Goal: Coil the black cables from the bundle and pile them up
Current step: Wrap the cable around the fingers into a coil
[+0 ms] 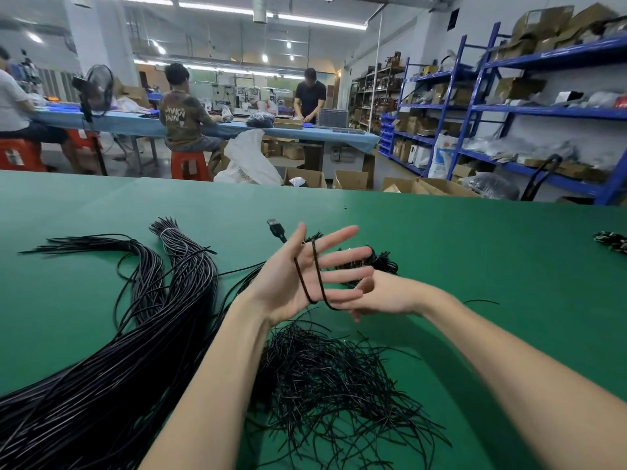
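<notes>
My left hand (pixel 298 283) is raised above a smooth green surface (pixel 475 252), palm up, fingers straight and spread. A thin black braided cable (pixel 314 279) loops twice across that palm, and its USB plug (pixel 275 228), a small silver and black rectangle, sticks up past my thumb. My right hand (pixel 376 295) sits just beside the left, its fingers curled at the bottom of the loop, where the cable curves round; they seem to pinch it, though the contact is partly hidden behind my left fingers.

To my left lies the bundle (pixel 112 368): many long, glossy black cables sweeping in a thick curve from the near edge toward the far side, one part bound by a pale tie (pixel 168 231). Directly under my forearms is a loose, wiry tangle of thin black strands (pixel 332 385). Beyond my fingers, a small heap of dark coiled cables (pixel 376 261) rests on the surface. Another dark, speckled clump (pixel 610 240) lies at the far right edge.

Past the surface, people sit on orange stools (pixel 185 164) at a blue table (pixel 237 128), and blue metal shelves (pixel 543 110) hold cardboard boxes.
</notes>
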